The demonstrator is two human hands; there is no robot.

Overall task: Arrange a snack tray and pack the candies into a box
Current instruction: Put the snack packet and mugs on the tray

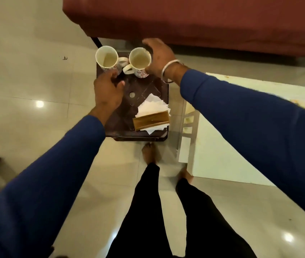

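The left hand [108,90], fingers curled, touches the left white floral ceramic mug [106,59]; whether it grips is unclear. The right hand [159,57], spread, cups the right floral mug [140,61]. Both mugs stand at the far edge of the dark square tabletop [122,116], so a nudge may topple them. Nearer than the right hand lies a wooden holder of white napkins [152,116], near the edge. No candies or box show.

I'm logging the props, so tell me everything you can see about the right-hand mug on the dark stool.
The right mug is white, ceramic by its look, with a small red floral print near its base. It stands upright at the stool's far edge, seemingly empty, its handle pointing left toward the other mug. The right hand curves around its right side.
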